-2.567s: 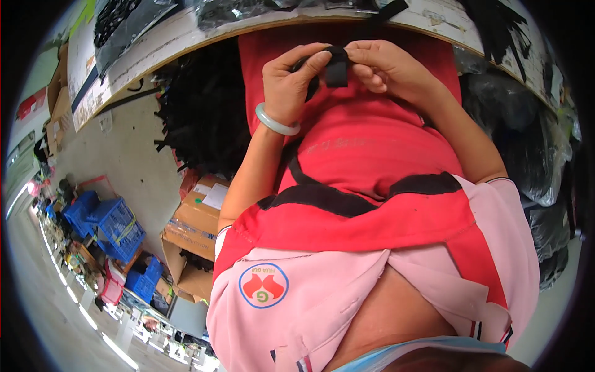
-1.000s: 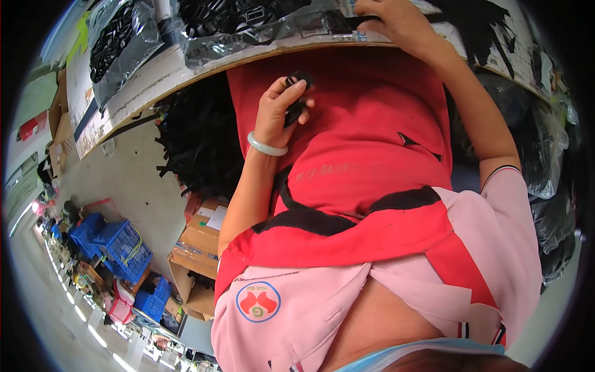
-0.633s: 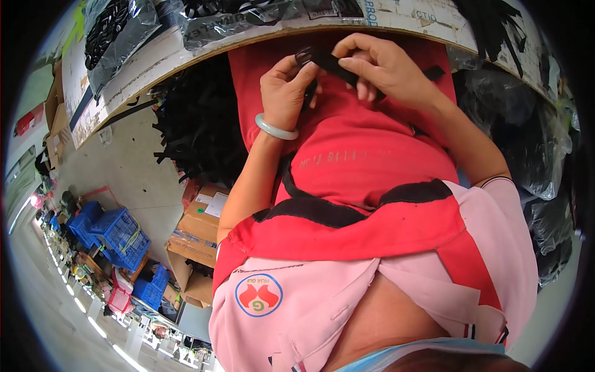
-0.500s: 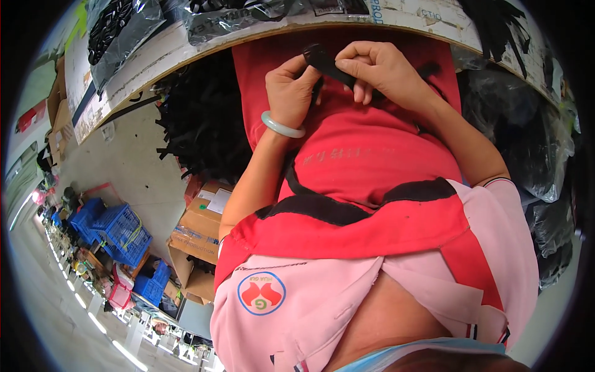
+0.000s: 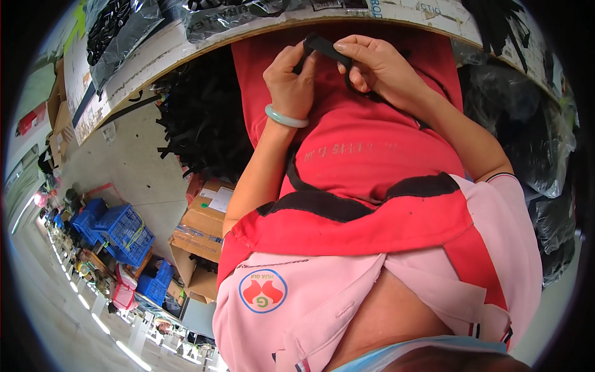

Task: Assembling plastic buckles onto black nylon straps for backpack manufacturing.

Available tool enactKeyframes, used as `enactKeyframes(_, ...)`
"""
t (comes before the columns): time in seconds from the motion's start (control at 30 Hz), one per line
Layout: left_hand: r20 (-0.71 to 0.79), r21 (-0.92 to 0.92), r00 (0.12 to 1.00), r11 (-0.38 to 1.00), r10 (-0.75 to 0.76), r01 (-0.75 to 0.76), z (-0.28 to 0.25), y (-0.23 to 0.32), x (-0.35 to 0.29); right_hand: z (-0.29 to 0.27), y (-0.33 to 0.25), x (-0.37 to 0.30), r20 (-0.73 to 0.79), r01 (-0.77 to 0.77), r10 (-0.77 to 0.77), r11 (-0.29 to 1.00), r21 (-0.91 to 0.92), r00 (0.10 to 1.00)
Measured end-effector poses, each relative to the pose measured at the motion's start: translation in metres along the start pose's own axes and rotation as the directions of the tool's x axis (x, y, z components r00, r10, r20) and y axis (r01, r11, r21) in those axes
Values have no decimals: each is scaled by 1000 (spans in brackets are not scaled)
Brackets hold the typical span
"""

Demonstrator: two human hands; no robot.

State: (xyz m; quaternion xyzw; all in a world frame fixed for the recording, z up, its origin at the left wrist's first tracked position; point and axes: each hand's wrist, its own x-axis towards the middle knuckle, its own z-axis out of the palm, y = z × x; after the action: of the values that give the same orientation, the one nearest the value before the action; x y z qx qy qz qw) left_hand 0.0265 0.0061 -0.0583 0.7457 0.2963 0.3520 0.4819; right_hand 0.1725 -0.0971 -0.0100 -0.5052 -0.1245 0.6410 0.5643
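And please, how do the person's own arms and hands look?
The left hand wears no glove; a smooth, rounded, pale green bangle circles its wrist. The right hand is also gloveless, and that arm has a short pink sleeve with dark-and-white edging.

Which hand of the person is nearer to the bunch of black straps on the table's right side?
Right. The right hand is left of the bunch of black straps, lower in the picture; the left hand is farther left, beyond the right one.
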Motion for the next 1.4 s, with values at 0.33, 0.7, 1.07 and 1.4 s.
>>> enactKeyframes(0.33, 194, 124, 966, 972, 172, -198, -6, 8, 1, -2, -2, 12, -95, 35, -56, 976, -215, 994)
enactKeyframes(0.7, 504, -579, 633, 313, -588, 753, -14, 19, 7, 5, 7, 7, 97, 585, -593, 731, -351, 800)
enactKeyframes(1.07, 122, -492, 893, 755, -434, 434, -3, 29, 0, 10, -23, -18, 52, 231, -238, 830, -508, 970)
enactKeyframes(1.4, 79, -441, 944, 838, -319, 320, 5, 24, -5, -3, -8, -2, -123, -40, -15, 902, -430, 992)
